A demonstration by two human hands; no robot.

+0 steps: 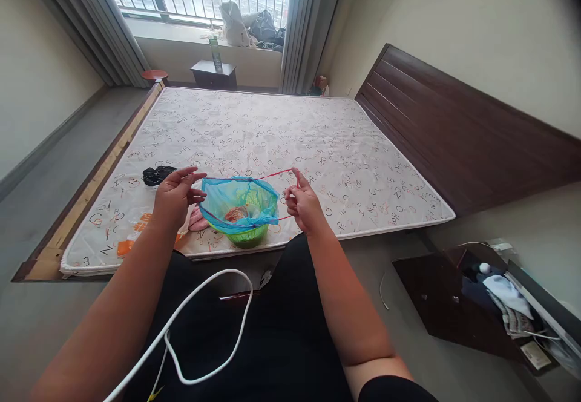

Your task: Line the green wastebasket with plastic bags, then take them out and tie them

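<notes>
A blue drawstring trash bag (215,196) lines a green basket (249,238) at the near edge of the mattress. My left hand (175,195) is at the bag's left rim, fingers spread, the rim drawn to the fingertips. My right hand (301,205) is curled, the red drawstring (278,173) hooked over its raised finger and pulled taut away from the bag. Something reddish-brown (236,213) shows inside the bag. Beside my left hand lies a crumpled black plastic bag (158,175). A pink cloth (198,219) is tucked against the basket's left side.
The mattress (272,129) rests on a wooden frame with a dark headboard (445,111). Clear packaging with orange print (143,223) lies near its front left. A white cable (218,275) loops over my lap. A nightstand (213,77) stands beyond, and a cluttered dark desk (445,305) at right.
</notes>
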